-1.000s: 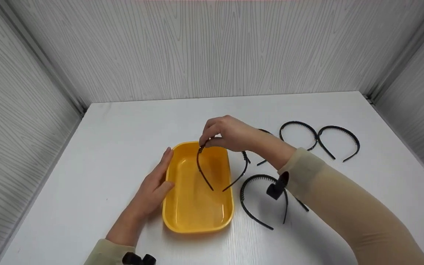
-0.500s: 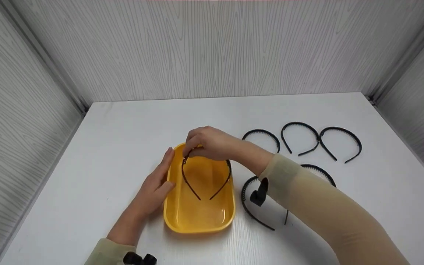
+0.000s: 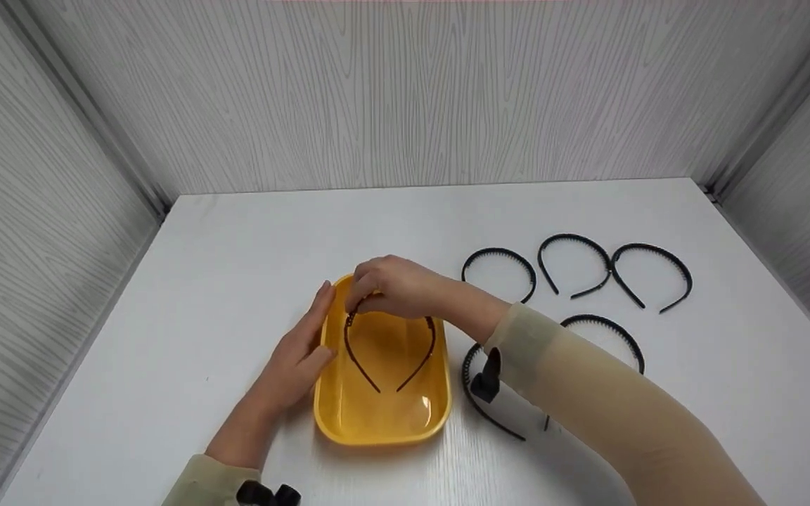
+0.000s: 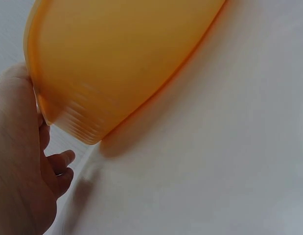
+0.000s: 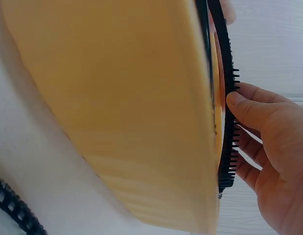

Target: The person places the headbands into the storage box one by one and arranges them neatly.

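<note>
A yellow plastic tray (image 3: 384, 425) stands on the white table in the middle of the head view. At its left side my left hand (image 3: 298, 362) holds the rim, thumb over the edge and fingers along the outer wall. Over the tray, my right hand (image 3: 394, 287) pinches a black toothed headband (image 5: 228, 132) at its curved top, between thumb and fingers. The band's two ends point toward me, within the tray's outline in the head view. In the right wrist view the band is beside the tray's rim, teeth facing the palm. No other headband shows inside the tray.
To the right lie several more black headbands: one behind my right forearm (image 3: 496, 250), two touching at the back right (image 3: 569, 236), and two nearer ones (image 3: 640, 351) partly hidden by the right sleeve (image 3: 588, 393). Grey wood-patterned panels (image 3: 405, 98) enclose the table's back and sides.
My right hand has moved left and toward me with the headband, from the tray's right back edge to over its inside, and lower. The left hand stays on the tray.
</note>
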Motion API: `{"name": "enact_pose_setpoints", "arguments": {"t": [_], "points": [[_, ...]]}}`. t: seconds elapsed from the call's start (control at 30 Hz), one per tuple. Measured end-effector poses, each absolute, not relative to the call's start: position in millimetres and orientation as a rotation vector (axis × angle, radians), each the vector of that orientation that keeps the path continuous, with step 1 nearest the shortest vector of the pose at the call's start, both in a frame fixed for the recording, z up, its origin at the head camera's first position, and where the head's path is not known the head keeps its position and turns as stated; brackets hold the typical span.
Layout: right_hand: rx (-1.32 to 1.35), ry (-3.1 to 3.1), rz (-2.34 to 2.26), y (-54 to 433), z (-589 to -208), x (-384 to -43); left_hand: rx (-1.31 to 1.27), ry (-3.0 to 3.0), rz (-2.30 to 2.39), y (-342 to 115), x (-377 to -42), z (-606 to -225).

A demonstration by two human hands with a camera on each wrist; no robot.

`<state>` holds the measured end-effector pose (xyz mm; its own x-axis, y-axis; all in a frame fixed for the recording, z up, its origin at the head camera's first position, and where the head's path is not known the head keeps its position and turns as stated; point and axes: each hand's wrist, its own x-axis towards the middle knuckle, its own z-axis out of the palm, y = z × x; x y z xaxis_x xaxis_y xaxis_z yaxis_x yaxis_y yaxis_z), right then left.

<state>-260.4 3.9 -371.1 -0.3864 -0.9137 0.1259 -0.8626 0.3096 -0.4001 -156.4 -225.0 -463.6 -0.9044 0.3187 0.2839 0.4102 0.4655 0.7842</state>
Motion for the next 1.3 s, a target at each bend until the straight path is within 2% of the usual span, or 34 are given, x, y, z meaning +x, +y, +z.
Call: {"name": "enact_pose_setpoints", "arguments": {"t": [1.3], "points": [[-1.667, 2.444, -0.394, -8, -402, -263, -0.645, -2.598, -1.456, -224, -157, -466]]}}
